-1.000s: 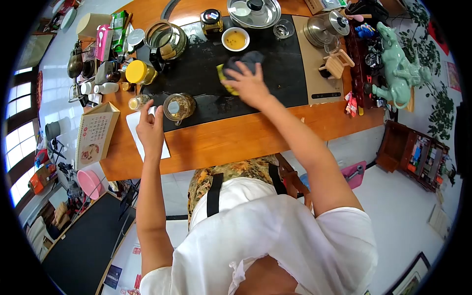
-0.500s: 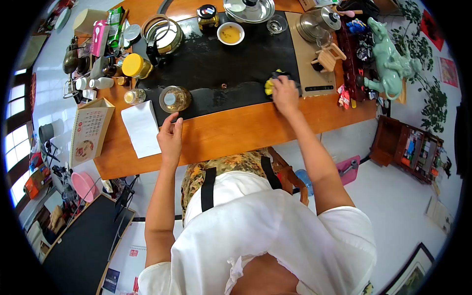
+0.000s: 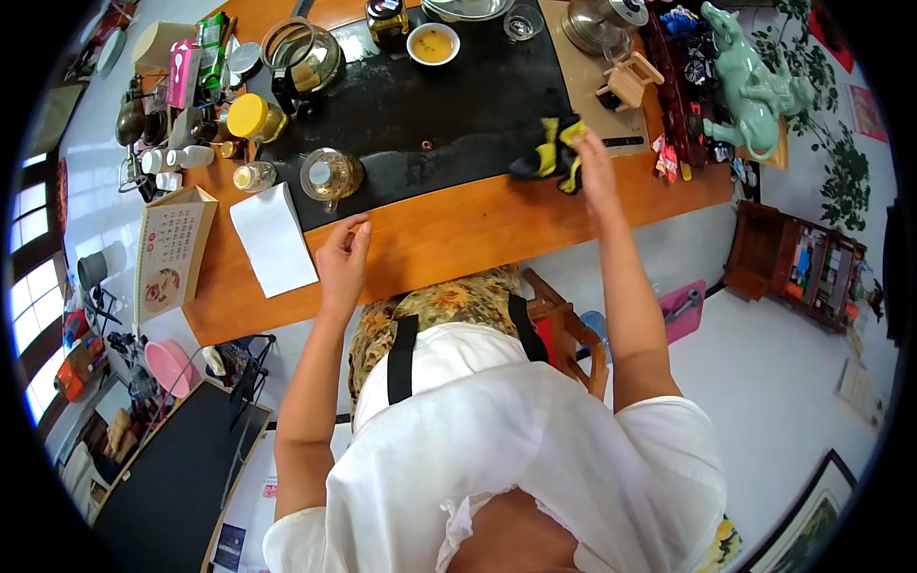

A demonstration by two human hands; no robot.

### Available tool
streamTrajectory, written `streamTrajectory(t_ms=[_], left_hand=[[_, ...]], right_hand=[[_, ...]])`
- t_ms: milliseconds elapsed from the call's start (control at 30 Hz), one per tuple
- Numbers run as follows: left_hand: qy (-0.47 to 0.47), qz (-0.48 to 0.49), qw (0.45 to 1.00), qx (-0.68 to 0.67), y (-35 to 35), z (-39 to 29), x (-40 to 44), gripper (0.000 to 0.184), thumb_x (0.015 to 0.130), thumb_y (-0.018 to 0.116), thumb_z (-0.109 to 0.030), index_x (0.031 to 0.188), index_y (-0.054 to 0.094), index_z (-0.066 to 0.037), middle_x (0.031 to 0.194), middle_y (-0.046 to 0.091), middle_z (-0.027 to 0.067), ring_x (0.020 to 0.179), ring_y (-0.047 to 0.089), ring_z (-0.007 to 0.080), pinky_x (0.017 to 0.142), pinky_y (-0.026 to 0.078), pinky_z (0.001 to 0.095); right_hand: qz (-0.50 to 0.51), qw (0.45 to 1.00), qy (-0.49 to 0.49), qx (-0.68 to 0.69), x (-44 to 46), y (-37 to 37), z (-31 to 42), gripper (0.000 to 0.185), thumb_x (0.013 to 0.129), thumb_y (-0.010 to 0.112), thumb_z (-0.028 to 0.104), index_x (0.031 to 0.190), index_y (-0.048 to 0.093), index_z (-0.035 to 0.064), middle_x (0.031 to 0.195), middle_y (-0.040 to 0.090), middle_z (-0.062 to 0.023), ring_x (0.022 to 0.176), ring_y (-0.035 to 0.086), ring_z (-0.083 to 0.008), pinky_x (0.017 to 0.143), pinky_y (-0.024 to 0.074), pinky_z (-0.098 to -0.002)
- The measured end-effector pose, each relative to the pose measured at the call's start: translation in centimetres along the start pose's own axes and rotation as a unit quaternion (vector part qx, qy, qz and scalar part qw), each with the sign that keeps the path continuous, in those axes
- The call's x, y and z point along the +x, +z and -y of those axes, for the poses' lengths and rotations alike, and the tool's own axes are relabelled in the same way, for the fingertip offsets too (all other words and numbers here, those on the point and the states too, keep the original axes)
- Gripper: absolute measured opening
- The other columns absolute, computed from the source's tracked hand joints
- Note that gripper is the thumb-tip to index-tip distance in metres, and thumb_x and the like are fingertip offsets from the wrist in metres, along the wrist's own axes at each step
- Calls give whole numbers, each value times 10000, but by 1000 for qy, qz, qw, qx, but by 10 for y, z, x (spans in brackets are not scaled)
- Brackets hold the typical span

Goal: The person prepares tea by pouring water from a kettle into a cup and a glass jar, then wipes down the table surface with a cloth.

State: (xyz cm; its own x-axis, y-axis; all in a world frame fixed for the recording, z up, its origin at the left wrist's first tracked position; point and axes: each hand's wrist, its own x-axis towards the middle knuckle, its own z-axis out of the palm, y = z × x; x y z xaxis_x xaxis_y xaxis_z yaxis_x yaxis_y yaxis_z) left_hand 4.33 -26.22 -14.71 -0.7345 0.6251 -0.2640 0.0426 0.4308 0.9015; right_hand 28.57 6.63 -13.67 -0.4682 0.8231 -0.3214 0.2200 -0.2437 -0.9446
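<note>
My right hand (image 3: 594,172) grips one end of a black and yellow cloth (image 3: 546,158) at the right front of the black tea tray (image 3: 449,115). The rest of the cloth hangs loosely, partly over the tray's front edge. Loosely bent, my left hand (image 3: 342,256) hovers over the front of the wooden table (image 3: 439,224) with nothing in it. Nearest to it stands a glass pot (image 3: 332,180) with a pale lid, and a white sheet of paper (image 3: 272,239) lies to its left.
Toward the back of the tray are a white bowl of yellow liquid (image 3: 433,45), a glass pitcher (image 3: 310,62) and a small glass cup (image 3: 522,23). A yellow-lidded jar (image 3: 256,117) and a desk calendar (image 3: 174,250) stand left. A green animal figurine (image 3: 750,81) is at right.
My right hand has moved right and slightly back, lifting the cloth from a bunched shape into a spread, hanging one. My left hand has shifted slightly right. The view has moved a little.
</note>
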Motion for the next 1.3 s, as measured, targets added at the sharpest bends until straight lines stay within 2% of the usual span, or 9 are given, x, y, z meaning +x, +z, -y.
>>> streamTrajectory(t_ms=[100, 200, 400, 600, 733, 833, 1000, 1167, 1300], left_hand=[[3, 9, 1000, 29, 11, 11, -4, 224, 961, 684, -202, 1090, 712, -21, 622, 463, -48, 587, 388, 40, 527, 330, 242], [-36, 42, 998, 42, 22, 14, -5, 258, 950, 694, -252, 1094, 717, -40, 609, 483, -21, 572, 419, 62, 524, 355, 267], [37, 133, 967, 215, 65, 18, 10, 348, 907, 702, -373, 1097, 715, -82, 647, 617, 104, 578, 605, 262, 559, 461, 390], [126, 196, 930, 284, 111, 0, 16, 294, 881, 705, -321, 1101, 701, -126, 849, 730, 135, 790, 703, 332, 697, 550, 456], [193, 225, 907, 298, 137, 1, 24, 306, 885, 710, -345, 1111, 683, -140, 837, 723, 137, 753, 699, 334, 656, 546, 460], [232, 233, 905, 269, 152, 9, 28, 241, 892, 694, -308, 1061, 661, -138, 822, 721, 132, 745, 694, 343, 644, 544, 464], [296, 238, 873, 307, 167, 17, 28, 185, 912, 658, -257, 1002, 602, -106, 762, 701, 149, 689, 682, 356, 611, 534, 474], [304, 221, 869, 321, 167, 20, 22, 169, 927, 627, -226, 963, 557, -76, 709, 677, 171, 611, 656, 369, 564, 518, 486], [284, 204, 871, 344, 169, 26, 17, 141, 934, 607, -204, 965, 553, -78, 714, 671, 180, 634, 659, 371, 575, 513, 495]], right_hand=[[-19, 976, -9, -216, 34, -51, -50, 563, 1020, 508, 419, 1388, 515, -8, 1486, 426, -191, 1328, 467, -302, 1087, 376, -359], [-55, 824, -49, -562, 13, -21, -62, 714, 919, 596, 579, 1450, 471, 118, 1542, 343, -167, 1412, 303, -408, 1110, 309, -566], [-72, 829, -164, -529, -25, 34, -74, 445, 835, 754, 253, 1246, 621, 148, 1322, 527, -105, 1186, 505, -364, 961, 450, -490], [41, 943, -123, -306, -39, 35, -80, 381, 861, 731, 229, 1196, 637, 72, 1191, 592, -140, 1097, 587, -324, 935, 474, -416], [-28, 989, -90, -111, -41, -3, -48, 388, 935, 678, 291, 1188, 615, 3, 1085, 678, -162, 1024, 642, -323, 898, 489, -370], [-137, 925, -140, -326, -31, -52, -66, 594, 954, 636, 406, 1420, 491, 68, 1350, 553, -252, 1247, 525, -405, 1030, 427, -437], [-86, 835, 18, -544, -45, -35, -85, 944, 847, 654, 641, 1590, 242, 228, 1585, 250, -260, 1406, 312, -486, 1087, 344, -577], [-129, 798, -39, -587, -60, 21, -74, 793, 803, 797, 391, 1487, 429, 228, 1493, 381, -193, 1203, 460, -392, 998, 410, -535], [-82, 814, -152, -555, -69, 30, -81, 620, 783, 786, 247, 1350, 546, 170, 1198, 522, -170, 963, 591, -387, 808, 511, -462]])
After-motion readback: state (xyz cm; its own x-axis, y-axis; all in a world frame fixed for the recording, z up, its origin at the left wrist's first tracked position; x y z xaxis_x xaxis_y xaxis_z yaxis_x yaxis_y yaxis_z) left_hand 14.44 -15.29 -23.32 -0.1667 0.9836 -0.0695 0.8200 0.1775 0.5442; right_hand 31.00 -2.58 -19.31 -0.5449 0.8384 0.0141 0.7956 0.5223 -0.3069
